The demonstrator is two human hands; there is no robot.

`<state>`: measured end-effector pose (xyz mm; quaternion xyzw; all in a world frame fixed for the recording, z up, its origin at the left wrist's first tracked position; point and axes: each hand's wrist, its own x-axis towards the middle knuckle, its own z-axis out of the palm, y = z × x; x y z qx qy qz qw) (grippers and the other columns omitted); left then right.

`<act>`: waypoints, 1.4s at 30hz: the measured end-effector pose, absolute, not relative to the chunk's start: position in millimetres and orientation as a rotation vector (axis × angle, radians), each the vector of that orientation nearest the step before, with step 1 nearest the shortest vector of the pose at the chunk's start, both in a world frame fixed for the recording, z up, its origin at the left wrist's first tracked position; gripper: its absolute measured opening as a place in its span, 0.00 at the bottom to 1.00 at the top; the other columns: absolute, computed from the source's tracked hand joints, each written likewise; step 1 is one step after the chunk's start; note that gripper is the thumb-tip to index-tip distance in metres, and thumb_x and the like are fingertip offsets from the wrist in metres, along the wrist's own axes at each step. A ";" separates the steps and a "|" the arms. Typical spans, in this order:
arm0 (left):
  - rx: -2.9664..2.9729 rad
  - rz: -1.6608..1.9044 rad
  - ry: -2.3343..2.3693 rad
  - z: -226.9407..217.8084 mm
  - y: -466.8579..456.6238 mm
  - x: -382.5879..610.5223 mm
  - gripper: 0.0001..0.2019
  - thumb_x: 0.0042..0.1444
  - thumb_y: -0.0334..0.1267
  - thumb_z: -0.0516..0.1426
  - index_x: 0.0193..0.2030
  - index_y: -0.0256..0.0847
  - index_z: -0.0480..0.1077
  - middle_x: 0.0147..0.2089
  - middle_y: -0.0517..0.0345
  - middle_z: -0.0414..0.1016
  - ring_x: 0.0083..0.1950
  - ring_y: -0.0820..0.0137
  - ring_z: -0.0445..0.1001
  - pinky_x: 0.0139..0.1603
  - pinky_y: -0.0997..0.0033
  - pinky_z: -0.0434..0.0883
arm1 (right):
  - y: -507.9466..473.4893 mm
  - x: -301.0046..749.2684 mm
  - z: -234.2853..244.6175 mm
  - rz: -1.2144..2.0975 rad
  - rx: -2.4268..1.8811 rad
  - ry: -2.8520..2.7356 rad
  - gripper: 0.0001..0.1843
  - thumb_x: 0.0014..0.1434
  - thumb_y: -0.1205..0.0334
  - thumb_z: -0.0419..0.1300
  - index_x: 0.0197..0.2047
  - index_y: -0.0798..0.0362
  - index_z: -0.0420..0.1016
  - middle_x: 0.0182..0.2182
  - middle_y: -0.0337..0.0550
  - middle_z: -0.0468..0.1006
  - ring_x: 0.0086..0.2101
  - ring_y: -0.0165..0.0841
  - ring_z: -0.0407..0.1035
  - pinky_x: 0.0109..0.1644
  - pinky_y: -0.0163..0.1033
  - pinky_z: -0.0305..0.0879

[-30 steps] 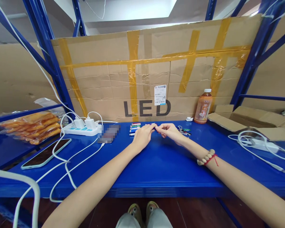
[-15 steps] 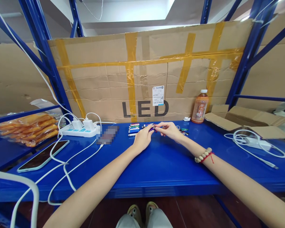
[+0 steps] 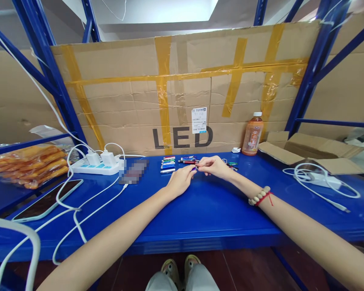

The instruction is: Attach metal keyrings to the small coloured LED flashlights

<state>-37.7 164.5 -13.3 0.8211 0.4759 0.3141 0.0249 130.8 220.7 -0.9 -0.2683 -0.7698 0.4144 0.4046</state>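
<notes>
My left hand (image 3: 180, 180) is closed in a pinch on a small purple pen (image 3: 195, 168), which is mostly hidden by the fingers. My right hand (image 3: 212, 166) meets it from the other side, thumb and fingertips pinched together at the pen's end. Left of the hands lies a neat row of pen barrels (image 3: 168, 165) in white, blue, green and red. Just behind the fingers are several pens, among them a dark red pen (image 3: 188, 162). More slim pen pieces (image 3: 232, 165), some green, lie partly hidden beyond my right hand.
A white power strip (image 3: 97, 168) with chargers and cables stands left, near a phone (image 3: 48, 200). At right are an orange drink bottle (image 3: 252, 134), an open cardboard box (image 3: 309, 150) and a coiled white cable (image 3: 324, 182). A large cardboard sheet (image 3: 124, 101) backs the blue shelf (image 3: 215, 214).
My hands have drawn slightly down, and more of the pens behind them shows. Less of the purple pen is visible between the fingers. The view has shifted slightly.
</notes>
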 end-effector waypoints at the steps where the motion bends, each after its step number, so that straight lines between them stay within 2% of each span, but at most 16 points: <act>1: 2.547 0.945 1.474 -13.5 164.7 -37.7 0.13 0.61 0.38 0.43 0.40 0.41 0.67 0.35 0.59 0.73 0.35 0.71 0.70 0.37 0.74 0.66 | 220.6 131.0 -1.2 1.040 -0.680 -1.953 0.20 0.35 0.48 0.67 0.25 0.58 0.75 0.27 0.42 0.71 0.18 0.22 0.61 0.18 0.31 0.57; 14: 2.634 0.861 1.558 -12.5 161.0 -37.6 0.14 0.61 0.37 0.43 0.47 0.40 0.66 0.43 0.54 0.73 0.43 0.68 0.71 0.41 0.71 0.67 | 214.1 127.9 1.8 0.948 -0.664 -1.988 0.19 0.35 0.49 0.67 0.21 0.58 0.73 0.23 0.39 0.68 0.17 0.23 0.61 0.18 0.32 0.59; 19: 2.676 0.870 1.566 -14.4 163.3 -38.3 0.15 0.61 0.36 0.43 0.52 0.41 0.63 0.44 0.55 0.73 0.44 0.67 0.71 0.42 0.69 0.67 | 210.7 126.7 3.0 0.925 -0.737 -1.983 0.21 0.34 0.47 0.67 0.21 0.58 0.72 0.23 0.39 0.68 0.16 0.22 0.60 0.16 0.31 0.57; 24: 2.712 0.878 1.558 -15.2 163.6 -38.8 0.16 0.61 0.36 0.44 0.53 0.41 0.63 0.45 0.55 0.73 0.45 0.67 0.70 0.44 0.68 0.67 | 213.9 128.5 -2.5 0.932 -0.835 -2.023 0.22 0.38 0.45 0.64 0.22 0.58 0.70 0.16 0.36 0.66 0.13 0.22 0.58 0.15 0.30 0.55; 28: 2.715 0.892 1.543 -14.7 163.2 -38.7 0.15 0.60 0.35 0.45 0.52 0.41 0.64 0.45 0.56 0.72 0.46 0.66 0.70 0.44 0.67 0.67 | 216.5 128.8 -6.4 0.950 -0.872 -2.042 0.23 0.42 0.43 0.61 0.22 0.58 0.68 0.11 0.35 0.63 0.12 0.23 0.57 0.14 0.28 0.52; 32: 2.736 0.915 1.520 -15.3 164.7 -37.6 0.13 0.59 0.34 0.46 0.49 0.41 0.65 0.46 0.56 0.72 0.47 0.66 0.69 0.46 0.67 0.67 | 216.3 127.2 -6.8 0.967 -0.895 -2.038 0.25 0.43 0.41 0.60 0.21 0.58 0.66 0.10 0.35 0.63 0.12 0.22 0.57 0.14 0.28 0.52; 36: 2.714 1.015 1.521 -15.8 167.7 -36.1 0.12 0.59 0.34 0.47 0.49 0.40 0.65 0.48 0.54 0.71 0.48 0.66 0.69 0.47 0.68 0.67 | 212.0 121.7 -4.6 1.043 -0.902 -1.986 0.27 0.43 0.39 0.58 0.17 0.57 0.60 0.11 0.36 0.63 0.12 0.22 0.57 0.15 0.27 0.53; 42: 2.642 1.085 1.558 -13.7 172.2 -36.3 0.13 0.60 0.35 0.45 0.48 0.41 0.65 0.47 0.55 0.71 0.47 0.68 0.70 0.44 0.72 0.67 | 210.1 110.6 -4.9 1.092 -0.847 -1.882 0.29 0.43 0.34 0.55 0.21 0.55 0.58 0.12 0.32 0.59 0.12 0.23 0.57 0.13 0.28 0.54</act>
